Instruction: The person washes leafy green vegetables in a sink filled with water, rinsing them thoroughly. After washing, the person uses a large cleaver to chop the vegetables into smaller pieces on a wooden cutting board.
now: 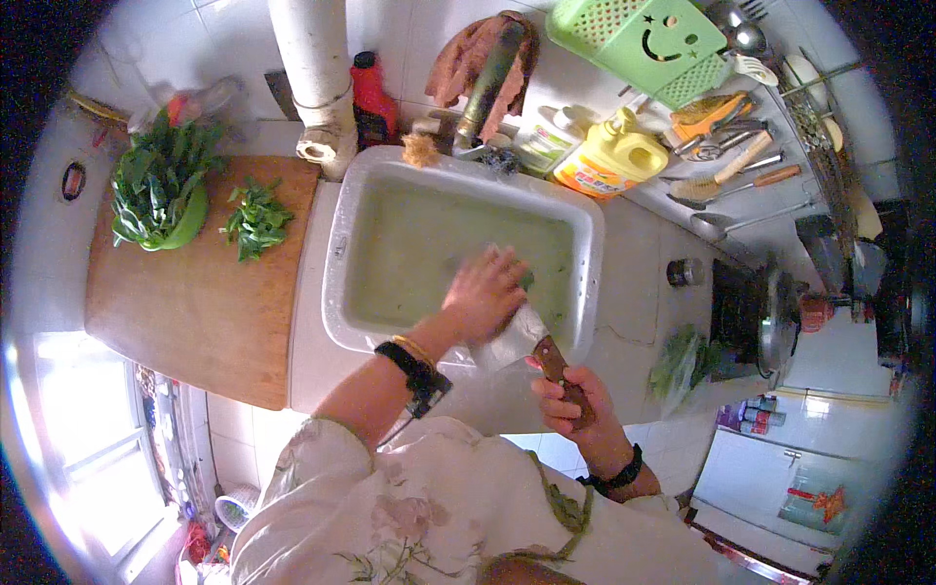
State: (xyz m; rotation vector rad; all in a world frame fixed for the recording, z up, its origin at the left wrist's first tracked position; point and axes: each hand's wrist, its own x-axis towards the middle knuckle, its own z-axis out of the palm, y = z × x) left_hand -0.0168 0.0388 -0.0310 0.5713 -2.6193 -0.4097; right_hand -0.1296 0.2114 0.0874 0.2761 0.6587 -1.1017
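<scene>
My right hand (574, 402) grips the brown wooden handle (559, 369) of a kitchen cleaver at the sink's near edge. Its broad metal blade (515, 340) points up and left over the sink (338, 292). Blurred by motion, my left hand (486, 292) lies across the blade with fingers stretched forward and hides much of it. A small dark green bit shows beside its fingertips; whether the palm covers anything cannot be told. Cloudy greenish water (409, 241) with small specks fills the basin.
On the wooden board (197, 322) at left stand a green bowl of leafy greens (157, 183) and a loose leafy pile (257, 218). Behind the sink are a faucet (490, 80), a white pipe (311, 58) and a yellow detergent bottle (614, 153). Bagged greens (680, 362) lie at right.
</scene>
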